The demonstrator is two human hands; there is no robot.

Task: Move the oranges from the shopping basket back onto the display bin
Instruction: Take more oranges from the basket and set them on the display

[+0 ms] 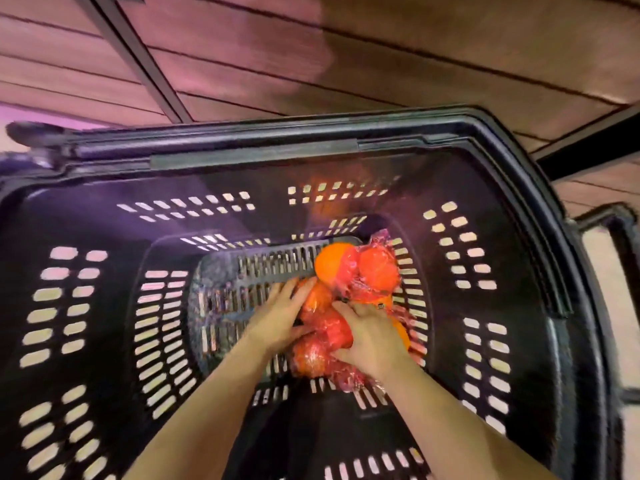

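Note:
Deep in a black slotted shopping basket (519,202) lie several oranges in red plastic wrap (367,268), piled at the right of its floor. One bare orange (330,263) shows at the top of the pile. My left hand (280,317) presses against the left side of the pile, fingers curled on a wrapped orange. On top of the pile's near part, my right hand (370,337) clasps the red wrap. The display bin is not in view.
The basket's dark rim and folded handle (252,155) run across the top. Behind it rises a brown wood-panelled wall (381,64). At the right edge stands a black frame (620,230) over a pale floor.

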